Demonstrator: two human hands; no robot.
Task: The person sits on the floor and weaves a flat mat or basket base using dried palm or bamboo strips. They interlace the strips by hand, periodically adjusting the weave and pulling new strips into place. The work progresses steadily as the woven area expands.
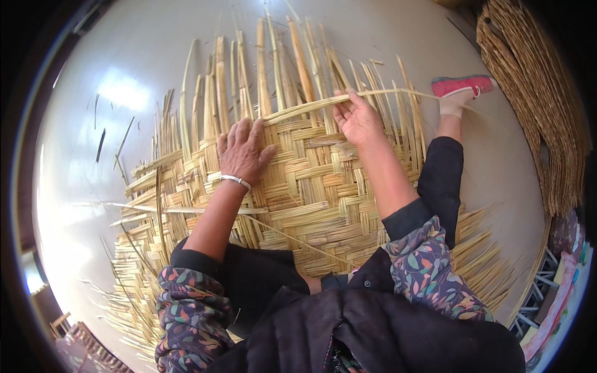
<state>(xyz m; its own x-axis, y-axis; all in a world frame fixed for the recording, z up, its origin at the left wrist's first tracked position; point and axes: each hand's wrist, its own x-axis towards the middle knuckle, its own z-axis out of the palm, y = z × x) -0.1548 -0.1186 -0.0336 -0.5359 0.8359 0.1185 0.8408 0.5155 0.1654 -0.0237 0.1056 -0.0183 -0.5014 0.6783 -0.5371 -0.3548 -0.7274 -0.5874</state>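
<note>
The mat (305, 221) under me is dry, reed-like plant strips, rough where they cross; the long strip (305, 109) I hold looks smoother, faintly sheened. The floor (500, 165) is smooth and glossy, the plaited bundle (528, 99) coarse and matt. My bracelet (236, 180) shines like metal; my vest (367, 317) is matt cloth.

Woven reed mat (305, 217), partly hidden
Black vest (348, 329) and trousers (440, 180) cover its near middle; the pale strip (305, 108) has a right tip too faint to place; the plaited straw bundle (528, 105) is cut off at the upper edge.
</note>
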